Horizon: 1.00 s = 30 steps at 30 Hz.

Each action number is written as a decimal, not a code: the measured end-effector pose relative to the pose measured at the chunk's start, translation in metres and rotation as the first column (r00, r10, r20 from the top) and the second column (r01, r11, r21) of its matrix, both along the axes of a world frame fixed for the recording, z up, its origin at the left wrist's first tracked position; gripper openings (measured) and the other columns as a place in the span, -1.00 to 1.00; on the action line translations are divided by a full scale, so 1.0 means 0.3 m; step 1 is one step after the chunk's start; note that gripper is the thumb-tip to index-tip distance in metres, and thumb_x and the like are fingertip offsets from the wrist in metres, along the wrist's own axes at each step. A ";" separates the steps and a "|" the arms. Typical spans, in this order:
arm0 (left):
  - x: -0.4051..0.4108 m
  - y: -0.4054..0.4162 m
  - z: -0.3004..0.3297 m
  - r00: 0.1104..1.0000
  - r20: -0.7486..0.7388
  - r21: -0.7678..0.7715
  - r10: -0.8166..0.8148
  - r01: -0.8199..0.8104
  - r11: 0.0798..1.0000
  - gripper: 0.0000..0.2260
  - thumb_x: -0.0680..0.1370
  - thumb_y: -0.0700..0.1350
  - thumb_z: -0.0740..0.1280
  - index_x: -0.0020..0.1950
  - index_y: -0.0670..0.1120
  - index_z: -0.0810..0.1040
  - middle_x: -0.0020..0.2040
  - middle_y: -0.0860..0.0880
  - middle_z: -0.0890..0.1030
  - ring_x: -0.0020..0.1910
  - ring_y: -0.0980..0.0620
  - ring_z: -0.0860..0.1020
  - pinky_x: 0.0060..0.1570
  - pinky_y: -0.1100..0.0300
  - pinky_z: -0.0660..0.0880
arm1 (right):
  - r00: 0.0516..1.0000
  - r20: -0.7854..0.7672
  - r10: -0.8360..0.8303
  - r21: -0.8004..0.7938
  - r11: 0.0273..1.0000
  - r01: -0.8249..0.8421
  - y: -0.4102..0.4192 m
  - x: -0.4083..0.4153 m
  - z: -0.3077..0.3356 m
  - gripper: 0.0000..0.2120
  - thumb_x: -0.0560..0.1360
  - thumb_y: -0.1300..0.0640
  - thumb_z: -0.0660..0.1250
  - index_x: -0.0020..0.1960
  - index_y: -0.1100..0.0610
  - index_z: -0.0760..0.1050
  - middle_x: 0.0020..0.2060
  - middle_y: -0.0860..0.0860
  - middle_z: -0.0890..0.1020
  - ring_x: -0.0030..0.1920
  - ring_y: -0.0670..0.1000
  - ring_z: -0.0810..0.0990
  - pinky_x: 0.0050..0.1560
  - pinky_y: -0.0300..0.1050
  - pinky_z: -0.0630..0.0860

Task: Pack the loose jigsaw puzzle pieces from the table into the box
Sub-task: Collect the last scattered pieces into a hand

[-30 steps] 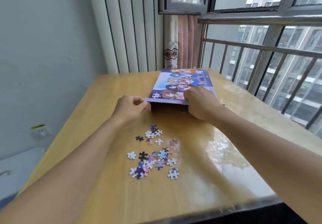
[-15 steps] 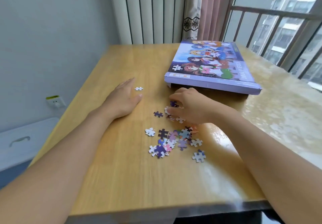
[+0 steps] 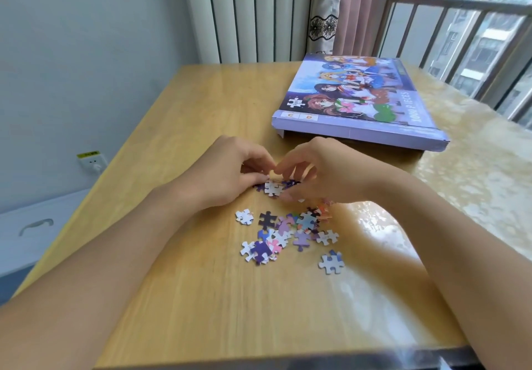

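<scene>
Loose puzzle pieces scattered on the desk, both hands meeting over their far end.

The pieces lie in a small heap toward the desk's near edge, slightly right of its middle; one white piece lies between the hands. The left hand and right hand have fingers curled, fingertips pinching at pieces there; what each grips cannot be told. The box lies flat toward the far right corner, well apart from the heap, picture side up.

box lid reads "1000 PIECES", side labels "C", "D"
</scene>
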<state>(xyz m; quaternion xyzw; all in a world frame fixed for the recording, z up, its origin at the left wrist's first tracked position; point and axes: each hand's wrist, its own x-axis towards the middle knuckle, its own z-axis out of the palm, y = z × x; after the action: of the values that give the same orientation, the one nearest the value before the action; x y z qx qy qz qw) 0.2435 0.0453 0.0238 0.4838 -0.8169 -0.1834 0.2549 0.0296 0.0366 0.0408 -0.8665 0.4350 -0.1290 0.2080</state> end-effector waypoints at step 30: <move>0.045 -0.017 0.007 0.997 -0.072 0.230 -0.029 0.044 0.972 -0.76 0.44 -0.17 0.54 -0.01 0.14 0.64 -0.18 0.14 0.59 -0.30 0.26 0.53 -0.21 0.40 0.48 | 0.994 -0.106 0.008 0.217 0.976 0.016 -0.003 -0.068 0.040 -0.78 0.32 0.03 0.64 -0.12 -0.12 0.64 -0.28 -0.24 0.69 -0.30 -0.20 0.65 -0.12 -0.13 0.63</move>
<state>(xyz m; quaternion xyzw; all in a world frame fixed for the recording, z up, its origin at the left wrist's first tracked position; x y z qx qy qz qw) 0.2569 0.0403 0.0260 0.4886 -0.7896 -0.2983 0.2211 0.0092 0.0358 0.0529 -0.8433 0.4587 -0.0347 0.2780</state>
